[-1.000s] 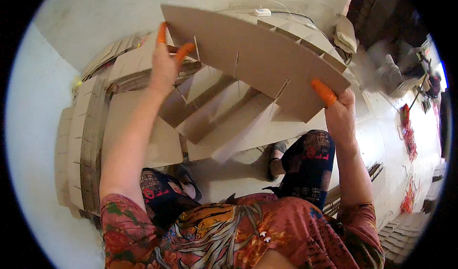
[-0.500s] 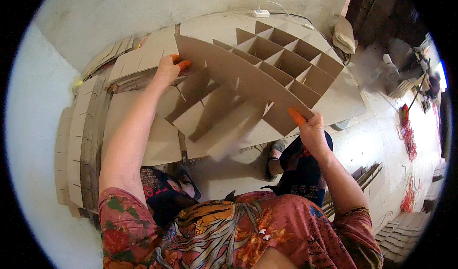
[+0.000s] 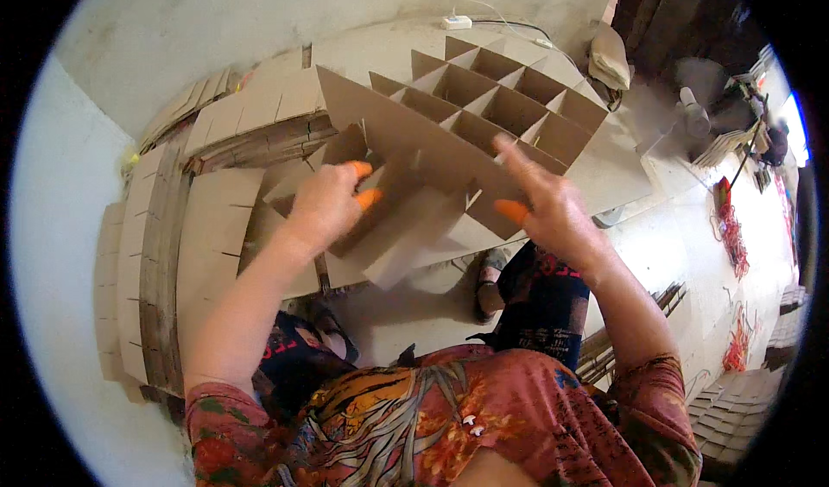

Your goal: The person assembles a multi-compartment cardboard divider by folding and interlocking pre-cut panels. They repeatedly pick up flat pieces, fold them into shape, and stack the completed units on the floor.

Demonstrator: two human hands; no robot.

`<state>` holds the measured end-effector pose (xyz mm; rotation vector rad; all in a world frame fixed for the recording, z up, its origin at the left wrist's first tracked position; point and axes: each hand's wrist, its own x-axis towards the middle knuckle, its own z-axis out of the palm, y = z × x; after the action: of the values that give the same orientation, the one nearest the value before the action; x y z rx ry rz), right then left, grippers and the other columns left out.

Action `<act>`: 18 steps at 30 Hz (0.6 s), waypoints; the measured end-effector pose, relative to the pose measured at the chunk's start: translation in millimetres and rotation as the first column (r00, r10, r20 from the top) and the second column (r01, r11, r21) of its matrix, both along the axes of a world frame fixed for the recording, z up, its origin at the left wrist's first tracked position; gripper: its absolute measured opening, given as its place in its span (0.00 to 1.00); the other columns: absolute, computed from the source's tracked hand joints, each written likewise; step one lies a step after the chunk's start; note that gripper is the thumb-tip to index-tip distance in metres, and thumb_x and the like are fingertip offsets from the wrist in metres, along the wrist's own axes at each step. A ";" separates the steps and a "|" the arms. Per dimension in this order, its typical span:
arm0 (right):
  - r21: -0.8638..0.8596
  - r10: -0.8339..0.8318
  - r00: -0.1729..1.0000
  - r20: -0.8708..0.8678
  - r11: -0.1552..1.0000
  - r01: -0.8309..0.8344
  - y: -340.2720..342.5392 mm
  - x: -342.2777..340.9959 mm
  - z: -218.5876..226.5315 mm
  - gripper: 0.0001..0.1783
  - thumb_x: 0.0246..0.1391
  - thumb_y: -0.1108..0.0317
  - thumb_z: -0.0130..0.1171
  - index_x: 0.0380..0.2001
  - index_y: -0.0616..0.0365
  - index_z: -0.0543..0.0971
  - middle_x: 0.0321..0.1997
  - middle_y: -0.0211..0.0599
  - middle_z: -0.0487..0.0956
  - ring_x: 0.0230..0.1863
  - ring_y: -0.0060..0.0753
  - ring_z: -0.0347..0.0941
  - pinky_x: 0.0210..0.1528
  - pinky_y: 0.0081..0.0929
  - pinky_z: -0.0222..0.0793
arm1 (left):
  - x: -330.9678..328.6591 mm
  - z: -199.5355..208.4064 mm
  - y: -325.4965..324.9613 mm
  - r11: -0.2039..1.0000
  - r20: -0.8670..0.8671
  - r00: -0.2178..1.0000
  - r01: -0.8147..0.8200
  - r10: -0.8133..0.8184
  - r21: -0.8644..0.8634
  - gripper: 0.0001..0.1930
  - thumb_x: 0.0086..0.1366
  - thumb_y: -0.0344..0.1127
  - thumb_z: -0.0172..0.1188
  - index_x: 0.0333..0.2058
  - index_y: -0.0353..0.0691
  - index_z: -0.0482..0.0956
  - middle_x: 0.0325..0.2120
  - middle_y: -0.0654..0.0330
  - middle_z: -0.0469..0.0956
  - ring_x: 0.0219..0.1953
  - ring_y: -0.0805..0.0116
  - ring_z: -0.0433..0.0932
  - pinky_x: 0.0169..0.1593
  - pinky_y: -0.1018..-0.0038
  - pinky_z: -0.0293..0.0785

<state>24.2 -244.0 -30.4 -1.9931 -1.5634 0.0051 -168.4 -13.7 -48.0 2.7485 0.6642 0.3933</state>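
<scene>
A cardboard divider grid (image 3: 509,98) of interlocked strips stands on a flat cardboard-coloured surface in front of me. Along its near side runs a long slotted strip (image 3: 406,133), with loose-ended cross strips (image 3: 414,228) angling out below it, somewhat blurred. My left hand (image 3: 328,206) is beside the left cross strips; its orange-covered thumb and finger are apart with nothing visible between them. Over the right end of the long strip is my right hand (image 3: 553,206), fingers spread, an orange-covered thumb in front of the board. Whether it touches the strip I cannot tell.
Stacks of slotted cardboard strips (image 3: 160,271) line the left side, with more boards (image 3: 259,107) behind. A white power strip (image 3: 458,22) lies by the wall. At right are a blurred fan-like object (image 3: 695,111), red cords (image 3: 732,237) and stacked cardboard (image 3: 734,409).
Both hands have let go of the long strip's ends. The left moved right and toward me; the right opened and shifted up over the strip. The strip sits lower against the grid.
</scene>
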 end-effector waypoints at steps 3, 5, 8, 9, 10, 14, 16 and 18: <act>-0.151 0.063 0.997 0.046 0.987 -0.056 0.4 3.0 6.9 0.34 0.46 0.77 0.55 0.59 0.55 0.62 0.43 0.53 0.75 0.40 0.56 0.73 0.42 0.34 0.70 | 3.5 -2.0 -6.7 0.995 -0.171 0.985 -0.005 -0.012 -0.102 0.15 0.57 0.39 0.61 0.37 0.34 0.77 0.25 0.48 0.77 0.25 0.61 0.75 0.33 0.66 0.70; -0.170 0.099 0.994 0.051 0.981 -0.089 1.8 3.6 7.7 0.33 0.45 0.78 0.53 0.58 0.56 0.63 0.38 0.54 0.76 0.36 0.56 0.73 0.38 0.36 0.70 | 3.8 -14.8 0.1 0.961 -0.097 0.989 0.079 -0.108 -0.266 0.15 0.57 0.38 0.61 0.37 0.33 0.76 0.24 0.47 0.76 0.26 0.57 0.76 0.33 0.65 0.70; -0.200 0.141 0.988 0.058 0.972 -0.127 2.4 3.2 4.8 0.31 0.45 0.81 0.51 0.57 0.57 0.65 0.31 0.54 0.76 0.30 0.56 0.72 0.34 0.38 0.69 | 7.1 -0.1 -8.5 0.937 -0.146 0.980 0.077 -0.134 -0.340 0.15 0.56 0.39 0.61 0.37 0.33 0.76 0.26 0.46 0.76 0.30 0.52 0.76 0.34 0.64 0.71; -0.223 0.121 0.989 0.081 0.970 -0.100 1.8 4.3 5.3 0.32 0.44 0.81 0.51 0.57 0.57 0.66 0.31 0.54 0.76 0.30 0.56 0.72 0.34 0.38 0.69 | 9.9 6.6 -13.1 0.940 -0.189 0.973 0.060 -0.130 -0.336 0.15 0.56 0.39 0.61 0.37 0.33 0.77 0.27 0.47 0.77 0.32 0.51 0.76 0.35 0.64 0.71; -0.242 0.107 0.989 0.104 0.967 -0.079 4.0 4.2 5.9 0.32 0.43 0.82 0.51 0.56 0.57 0.66 0.30 0.53 0.76 0.30 0.56 0.72 0.34 0.38 0.69 | 8.4 6.6 -10.0 0.988 -0.052 0.995 0.073 -0.081 -0.140 0.15 0.56 0.41 0.61 0.36 0.35 0.77 0.28 0.48 0.77 0.32 0.51 0.76 0.36 0.63 0.72; -0.060 0.114 0.982 0.152 0.993 -0.106 2.6 9.0 0.5 0.34 0.40 0.83 0.51 0.56 0.57 0.66 0.29 0.51 0.76 0.30 0.55 0.72 0.33 0.39 0.69 | -1.0 13.7 26.0 0.926 0.269 0.962 -0.152 0.058 0.344 0.18 0.54 0.43 0.63 0.39 0.38 0.77 0.35 0.53 0.77 0.37 0.55 0.74 0.40 0.63 0.73; -0.121 0.126 0.990 0.063 0.986 -0.118 2.0 9.1 -0.8 0.35 0.38 0.83 0.52 0.56 0.57 0.67 0.29 0.51 0.76 0.30 0.55 0.72 0.33 0.39 0.68 | -2.4 14.2 49.4 0.969 0.023 0.980 -0.200 0.199 0.143 0.18 0.56 0.39 0.62 0.43 0.36 0.75 0.32 0.53 0.76 0.32 0.60 0.74 0.38 0.67 0.71; -0.111 0.150 0.986 0.076 0.984 -0.141 6.4 11.1 -6.0 0.34 0.39 0.81 0.52 0.55 0.56 0.67 0.27 0.49 0.76 0.28 0.54 0.72 0.30 0.40 0.68 | -2.0 -6.5 87.1 0.977 -0.117 0.984 -0.154 0.138 -0.145 0.17 0.57 0.38 0.61 0.42 0.35 0.77 0.21 0.58 0.75 0.24 0.72 0.71 0.30 0.74 0.69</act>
<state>35.3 -237.6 -36.4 -1.9763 -1.7944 0.0636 -170.4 73.4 -54.5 2.5962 0.8891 0.2179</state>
